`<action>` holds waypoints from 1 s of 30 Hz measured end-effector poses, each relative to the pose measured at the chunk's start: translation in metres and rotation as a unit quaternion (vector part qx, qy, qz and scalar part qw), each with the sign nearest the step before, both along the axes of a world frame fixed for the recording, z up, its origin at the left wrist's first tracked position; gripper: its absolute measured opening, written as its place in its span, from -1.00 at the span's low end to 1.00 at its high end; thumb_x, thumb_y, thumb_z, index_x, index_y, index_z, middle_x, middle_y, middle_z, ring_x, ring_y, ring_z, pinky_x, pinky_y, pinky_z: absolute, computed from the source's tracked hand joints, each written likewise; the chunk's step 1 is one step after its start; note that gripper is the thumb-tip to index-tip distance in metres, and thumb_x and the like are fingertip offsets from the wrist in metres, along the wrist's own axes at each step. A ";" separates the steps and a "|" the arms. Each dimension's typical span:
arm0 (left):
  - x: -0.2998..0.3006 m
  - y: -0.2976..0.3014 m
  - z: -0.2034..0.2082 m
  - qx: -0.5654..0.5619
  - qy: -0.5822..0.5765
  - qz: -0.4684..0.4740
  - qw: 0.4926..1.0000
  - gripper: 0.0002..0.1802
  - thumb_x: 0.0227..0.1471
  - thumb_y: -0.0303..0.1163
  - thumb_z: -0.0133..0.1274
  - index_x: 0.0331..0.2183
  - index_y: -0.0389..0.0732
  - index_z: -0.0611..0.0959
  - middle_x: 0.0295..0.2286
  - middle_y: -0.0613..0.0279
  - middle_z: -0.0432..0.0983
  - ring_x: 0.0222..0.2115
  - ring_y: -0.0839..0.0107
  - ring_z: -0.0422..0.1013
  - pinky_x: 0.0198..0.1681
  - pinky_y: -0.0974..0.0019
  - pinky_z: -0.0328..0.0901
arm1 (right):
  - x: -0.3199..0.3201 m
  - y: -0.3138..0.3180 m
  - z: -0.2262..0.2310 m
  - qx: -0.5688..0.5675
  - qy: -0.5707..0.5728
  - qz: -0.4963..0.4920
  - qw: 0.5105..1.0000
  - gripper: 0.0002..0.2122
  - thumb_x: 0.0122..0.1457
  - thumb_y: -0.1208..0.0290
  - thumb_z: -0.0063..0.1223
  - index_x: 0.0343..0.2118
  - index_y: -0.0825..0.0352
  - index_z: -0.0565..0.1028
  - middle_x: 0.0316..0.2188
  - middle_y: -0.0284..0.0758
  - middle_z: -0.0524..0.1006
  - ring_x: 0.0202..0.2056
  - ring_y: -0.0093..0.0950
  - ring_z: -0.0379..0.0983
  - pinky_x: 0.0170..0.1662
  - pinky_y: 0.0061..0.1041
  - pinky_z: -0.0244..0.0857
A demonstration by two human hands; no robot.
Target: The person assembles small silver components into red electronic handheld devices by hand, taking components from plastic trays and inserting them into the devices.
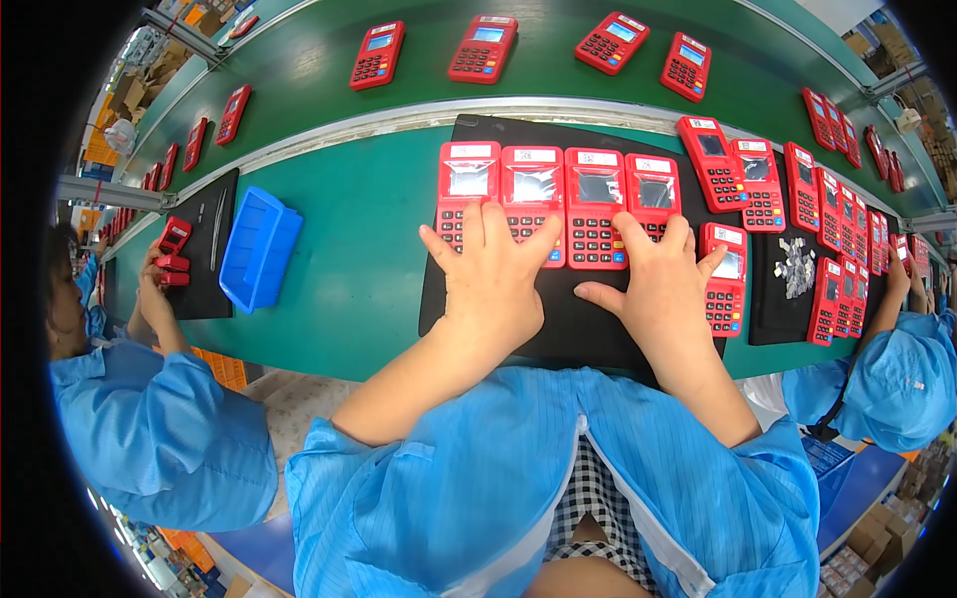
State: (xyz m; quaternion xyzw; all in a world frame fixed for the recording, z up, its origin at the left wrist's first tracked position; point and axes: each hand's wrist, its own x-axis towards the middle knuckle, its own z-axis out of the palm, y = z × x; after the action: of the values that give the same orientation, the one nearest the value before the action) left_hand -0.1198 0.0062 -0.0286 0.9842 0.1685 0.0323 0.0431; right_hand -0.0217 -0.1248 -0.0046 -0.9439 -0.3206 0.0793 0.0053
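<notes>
Four red keypad terminals, side by side.

Left hand and right hand lie flat, fingers spread.

An electronics assembly line: a long green conveyor belt at twelve o'clock carries red keypad payment terminals; blue-smocked co-workers sit at nine and three o'clock.
</notes>
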 end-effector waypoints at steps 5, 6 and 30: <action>0.000 0.000 -0.001 -0.020 0.000 0.003 1.000 -0.28 -0.29 -0.52 0.08 0.02 0.08 0.39 -0.13 -0.18 0.16 0.05 -0.14 0.05 -0.07 -0.61 -0.08 | -0.001 -0.001 0.000 0.004 -0.003 0.002 1.000 -0.30 -0.21 0.00 0.33 0.02 0.13 0.31 -0.13 -0.10 0.24 0.01 -0.05 0.26 0.04 0.37 -0.08; -0.001 0.000 -0.001 -0.038 -0.001 0.006 0.999 -0.27 -0.32 -0.54 0.05 0.01 0.08 0.40 -0.10 -0.20 0.12 0.07 -0.18 0.01 -0.06 -0.62 -0.14 | -0.001 -0.001 0.000 0.002 -0.004 0.003 1.000 -0.30 -0.21 0.00 0.33 0.02 0.14 0.31 -0.13 -0.09 0.24 0.01 -0.05 0.26 0.04 0.37 -0.07; -0.013 0.056 -0.030 -0.166 -0.226 0.175 0.944 -0.45 -0.09 -0.21 0.22 -0.16 -0.43 0.48 -0.15 -0.16 0.41 -0.03 0.07 0.31 -0.06 0.16 0.27 | 0.031 -0.008 -0.013 0.273 0.079 -0.124 0.951 -0.36 0.02 0.32 0.20 0.11 0.51 0.18 -0.23 -0.02 0.51 -0.22 -0.28 0.51 -0.19 -0.36 0.38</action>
State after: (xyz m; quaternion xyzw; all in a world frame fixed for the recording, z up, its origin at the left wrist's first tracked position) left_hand -0.1327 0.0622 -0.0588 0.8849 0.3265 0.2327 0.2370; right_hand 0.0092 -0.1323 -0.0175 -0.9292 -0.2093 0.0621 0.2981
